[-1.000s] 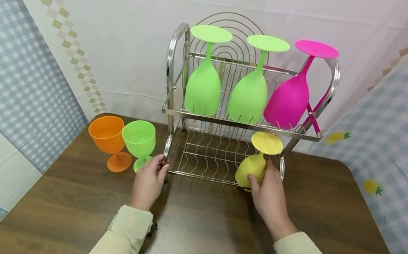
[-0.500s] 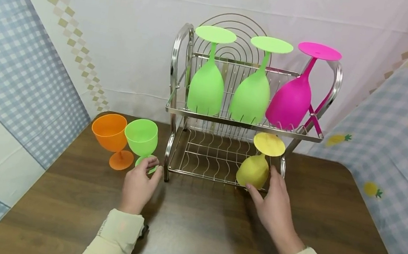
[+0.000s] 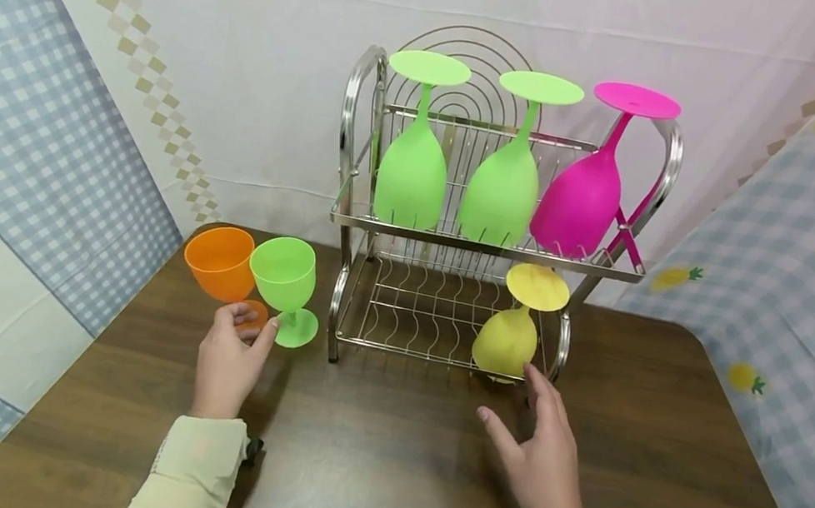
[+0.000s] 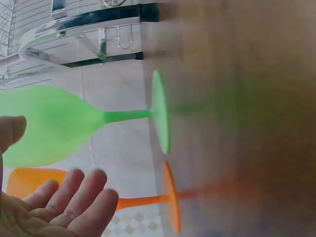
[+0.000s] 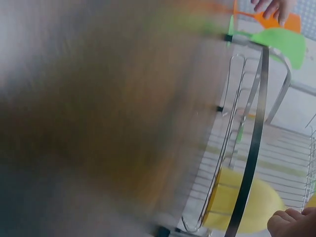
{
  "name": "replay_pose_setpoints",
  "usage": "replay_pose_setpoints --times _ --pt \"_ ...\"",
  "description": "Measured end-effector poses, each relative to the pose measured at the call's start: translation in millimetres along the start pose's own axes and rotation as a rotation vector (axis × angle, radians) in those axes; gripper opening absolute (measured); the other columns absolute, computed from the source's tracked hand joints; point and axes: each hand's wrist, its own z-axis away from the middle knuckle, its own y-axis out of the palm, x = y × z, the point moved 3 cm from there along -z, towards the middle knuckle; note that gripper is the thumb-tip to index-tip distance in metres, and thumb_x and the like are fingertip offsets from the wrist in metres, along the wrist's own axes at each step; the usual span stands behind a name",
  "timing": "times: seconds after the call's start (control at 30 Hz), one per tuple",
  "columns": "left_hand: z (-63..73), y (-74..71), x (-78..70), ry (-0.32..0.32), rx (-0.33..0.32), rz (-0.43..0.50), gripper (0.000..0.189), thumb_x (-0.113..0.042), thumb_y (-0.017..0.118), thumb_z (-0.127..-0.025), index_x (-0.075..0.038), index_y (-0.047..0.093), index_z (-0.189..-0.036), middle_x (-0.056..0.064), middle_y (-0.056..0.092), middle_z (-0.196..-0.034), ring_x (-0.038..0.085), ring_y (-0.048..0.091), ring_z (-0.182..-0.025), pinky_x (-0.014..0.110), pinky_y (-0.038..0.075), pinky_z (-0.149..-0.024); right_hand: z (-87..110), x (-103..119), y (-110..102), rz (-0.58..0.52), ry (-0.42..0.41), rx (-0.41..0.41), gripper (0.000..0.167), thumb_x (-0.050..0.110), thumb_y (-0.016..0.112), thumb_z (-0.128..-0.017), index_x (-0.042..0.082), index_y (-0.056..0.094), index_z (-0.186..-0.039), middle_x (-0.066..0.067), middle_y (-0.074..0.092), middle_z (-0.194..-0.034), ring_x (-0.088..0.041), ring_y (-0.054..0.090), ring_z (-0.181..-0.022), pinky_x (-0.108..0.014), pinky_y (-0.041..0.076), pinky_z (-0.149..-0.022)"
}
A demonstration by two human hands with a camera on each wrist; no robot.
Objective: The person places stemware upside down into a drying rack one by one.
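Note:
My left hand is in front of the orange goblet and the green goblet, which stand upright on the table left of the rack. Its fingers are relaxed and spread, and they hide part of the orange foot in the head view. In the left wrist view the thumb overlaps the bowl of the green goblet. A yellow goblet stands upside down at the right end of the rack's lower tier. Just in front of it, my right hand is empty, thumb and fingers apart.
The two-tier metal dish rack stands at the back of the wooden table. On its upper tier two green goblets and a magenta goblet rest upside down. Patterned cloth hangs on both sides.
My left hand has let go of the rack's left side and moved left to the two upright goblets. My right hand has released the yellow goblet and drawn back toward me.

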Motion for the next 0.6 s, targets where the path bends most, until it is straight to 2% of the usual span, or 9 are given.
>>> replay_pose_setpoints --times 0.03,0.13,0.2,0.27,0.43,0.6 --pt "-1.6 -0.7 -1.3 -0.004 0.005 -0.001 0.065 -0.045 0.067 -0.094 0.0 0.046 -0.137 0.018 0.06 -0.132 0.037 0.065 -0.113 0.052 0.055 -0.093 3.2 0.7 0.5 -0.004 0.002 0.002 0.081 0.023 0.087 -0.08 0.002 0.045 -0.147 -0.015 0.052 -0.144 -0.034 0.053 -0.129 -0.051 0.045 -0.105" --pt "-6.2 -0.3 -6.4 0.002 0.021 -0.018 0.077 -0.049 0.069 -0.092 0.0 0.04 -0.145 0.022 0.054 -0.14 0.04 0.058 -0.122 0.055 0.05 -0.101 13.5 2.5 2.8 -0.035 0.016 0.016 0.083 0.021 0.089 -0.078 0.004 0.046 -0.146 -0.012 0.053 -0.143 -0.03 0.053 -0.13 -0.026 0.042 -0.109" --pt "-9.0 2.0 -9.4 0.006 0.028 -0.029 0.082 -0.05 0.07 -0.091 0.0 0.037 -0.148 0.023 0.052 -0.141 0.041 0.056 -0.124 0.056 0.047 -0.103 20.4 3.8 4.4 -0.054 0.027 0.03 0.083 0.021 0.089 -0.077 0.006 0.046 -0.147 -0.01 0.053 -0.144 -0.029 0.052 -0.132 -0.011 0.035 -0.108" --pt "-11.7 4.1 -12.6 0.012 0.024 -0.024 0.085 -0.05 0.072 -0.09 -0.001 0.036 -0.149 0.023 0.052 -0.14 0.041 0.055 -0.124 0.055 0.047 -0.104 27.3 5.3 6.0 -0.08 0.041 0.044 0.083 0.022 0.089 -0.077 0.008 0.046 -0.147 -0.01 0.052 -0.145 -0.03 0.051 -0.132 -0.003 0.028 -0.105" --pt "-18.9 8.2 -23.7 0.038 -0.004 0.038 0.091 -0.047 0.079 -0.085 -0.003 0.033 -0.15 0.021 0.052 -0.141 0.038 0.055 -0.124 0.051 0.048 -0.105 43.1 8.3 10.3 -0.101 0.073 0.061 0.08 0.027 0.088 -0.079 0.01 0.047 -0.146 -0.008 0.053 -0.145 -0.032 0.054 -0.13 -0.004 0.03 -0.103" --pt "-25.2 11.4 -35.1 0.061 -0.039 0.054 0.101 -0.047 0.083 -0.08 -0.007 0.029 -0.154 0.018 0.05 -0.145 0.037 0.051 -0.126 0.053 0.043 -0.108 56.0 9.5 15.2 -0.154 0.067 0.044 0.077 0.016 0.09 -0.075 0.005 0.052 -0.142 -0.009 0.057 -0.141 -0.03 0.056 -0.126 -0.006 0.035 -0.101"
